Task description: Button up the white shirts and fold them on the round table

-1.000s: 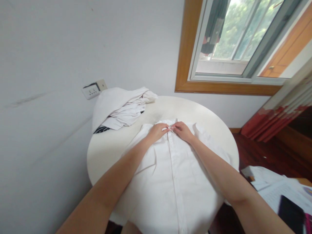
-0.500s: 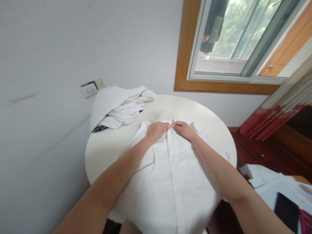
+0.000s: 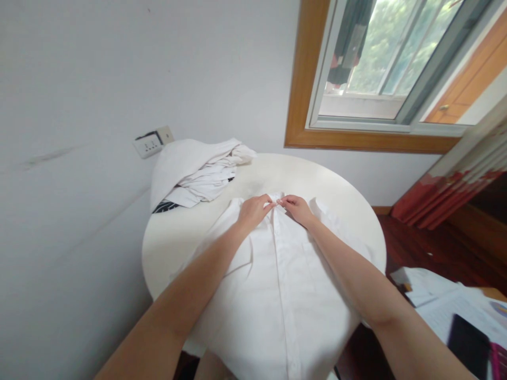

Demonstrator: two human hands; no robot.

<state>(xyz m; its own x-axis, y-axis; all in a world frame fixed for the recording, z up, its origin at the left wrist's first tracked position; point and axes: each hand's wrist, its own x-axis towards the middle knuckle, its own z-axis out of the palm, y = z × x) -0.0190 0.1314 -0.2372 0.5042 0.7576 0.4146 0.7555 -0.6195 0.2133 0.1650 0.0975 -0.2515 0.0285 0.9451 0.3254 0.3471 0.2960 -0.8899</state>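
A white button-front shirt [image 3: 261,295] lies front side up over a round white table [image 3: 317,171], its lower part hanging past the near edge. At the collar end, my left hand [image 3: 255,210] pinches one side of the front opening. My right hand [image 3: 296,208] grips the other side, and the fingertips of both hands nearly meet over the placket. Whether a button sits between the fingers is too small to make out. Below the hands the placket runs straight down the middle of the shirt.
A heap of white clothes [image 3: 202,169] sits at the table's back left, against the wall under a power socket [image 3: 148,145]. At the right, papers [image 3: 443,301] and a dark phone-like object [image 3: 469,343] lie on a lower surface. A wood-framed window [image 3: 368,140] is behind.
Both hands stay at the collar, with the left fingers slightly raised and the pinch shifted a little. The whole view has drifted slightly. The shirt lies as before.
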